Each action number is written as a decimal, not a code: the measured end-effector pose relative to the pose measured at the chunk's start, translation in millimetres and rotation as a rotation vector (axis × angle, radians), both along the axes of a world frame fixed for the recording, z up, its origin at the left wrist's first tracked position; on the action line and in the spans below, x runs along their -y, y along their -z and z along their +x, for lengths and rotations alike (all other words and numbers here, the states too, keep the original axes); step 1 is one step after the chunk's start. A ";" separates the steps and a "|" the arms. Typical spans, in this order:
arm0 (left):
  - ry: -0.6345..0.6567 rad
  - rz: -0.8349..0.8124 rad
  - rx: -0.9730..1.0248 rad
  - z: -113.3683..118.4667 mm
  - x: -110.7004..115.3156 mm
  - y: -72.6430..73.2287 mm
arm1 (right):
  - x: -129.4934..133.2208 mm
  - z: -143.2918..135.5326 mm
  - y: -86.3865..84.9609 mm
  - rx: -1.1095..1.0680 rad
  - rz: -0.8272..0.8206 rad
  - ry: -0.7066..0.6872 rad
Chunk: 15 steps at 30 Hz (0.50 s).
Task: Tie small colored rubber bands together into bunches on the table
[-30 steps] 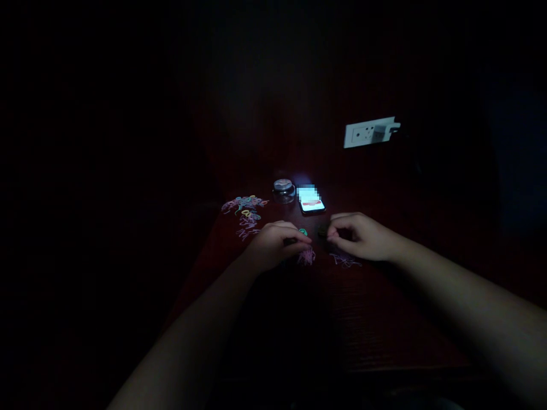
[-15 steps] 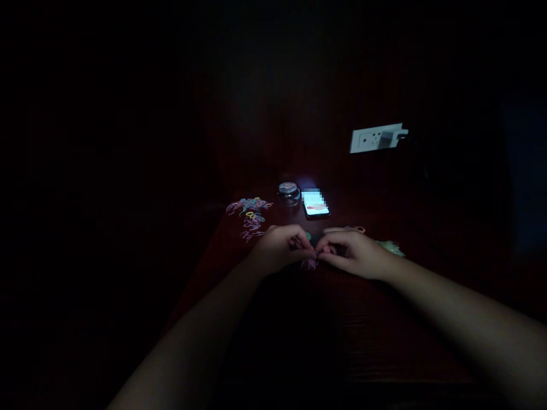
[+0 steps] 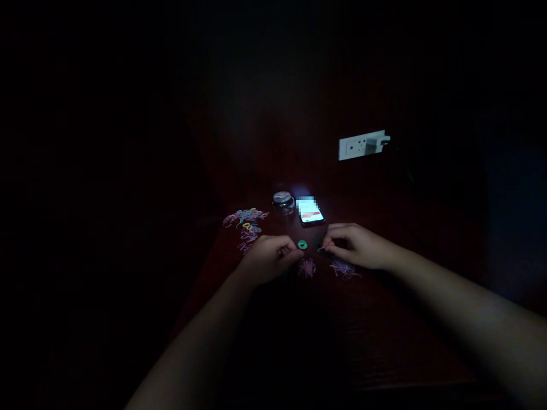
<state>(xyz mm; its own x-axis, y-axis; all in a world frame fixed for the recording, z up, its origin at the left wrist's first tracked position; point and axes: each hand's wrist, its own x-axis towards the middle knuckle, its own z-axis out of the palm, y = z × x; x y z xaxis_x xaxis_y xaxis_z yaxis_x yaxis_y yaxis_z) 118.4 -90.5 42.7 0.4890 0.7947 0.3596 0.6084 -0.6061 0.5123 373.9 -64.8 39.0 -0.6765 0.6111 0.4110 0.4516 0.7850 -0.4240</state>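
My left hand [image 3: 270, 257] is closed, thumb and fingertips pressed together beside a small green ring [image 3: 302, 245]; whether it holds anything is too small to tell. My right hand [image 3: 358, 246] pinches a small thin band [image 3: 320, 249] at its fingertips. Between and below the hands lies a little pile of pink-purple bands [image 3: 306, 267]. A second pile of pale purple bands [image 3: 344, 269] sits under my right hand. Beyond my left hand spreads a larger heap of mixed-colour bands [image 3: 245, 216], with yellow and green ones among them.
A dark red table [image 3: 384, 336] carries a round lidded jar [image 3: 283, 203] at the back, next to a lit phone [image 3: 311, 210]. A white socket panel [image 3: 354, 146] with a plug in it is on the wall behind. Much of the room is dark.
My hands have moved apart, left hand to the left and right hand to the right. The green ring and the purple pile under my right hand now show. The view has shifted slightly.
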 end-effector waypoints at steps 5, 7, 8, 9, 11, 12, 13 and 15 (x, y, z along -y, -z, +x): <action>-0.378 0.097 -0.249 -34.6 -15.4 -5.4 | -9.2 14.1 -1.8 0.045 -0.094 0.047; -0.558 0.060 -0.295 -56.6 -23.9 -2.6 | -10.9 17.8 -1.5 0.056 -0.124 0.041; -0.595 0.022 -0.321 -67.5 -28.0 0.1 | -11.5 19.3 -1.3 0.065 -0.136 0.039; -0.634 -0.022 -0.337 -77.7 -31.9 3.5 | -11.8 20.5 -1.2 0.077 -0.148 0.040; -0.698 -0.113 -0.334 -93.9 -38.1 11.1 | -12.2 22.7 -1.2 0.105 -0.170 0.049; -0.715 -0.157 -0.337 -99.4 -40.4 14.7 | -12.4 23.6 -1.3 0.119 -0.183 0.049; -0.741 -0.194 -0.338 -103.3 -42.1 17.8 | -12.7 24.5 -1.4 0.129 -0.199 0.042; -0.775 -0.234 -0.325 -107.0 -44.3 21.8 | -13.8 26.3 -1.2 0.148 -0.236 0.017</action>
<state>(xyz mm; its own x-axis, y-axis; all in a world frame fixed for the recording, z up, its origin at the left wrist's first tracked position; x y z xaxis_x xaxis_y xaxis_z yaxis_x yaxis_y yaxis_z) 11.4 -46.2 21.0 -0.1700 0.9820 0.0818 0.9434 0.1382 0.3016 400.2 -51.0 40.2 -0.7075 0.6899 0.1531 0.5347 0.6642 -0.5224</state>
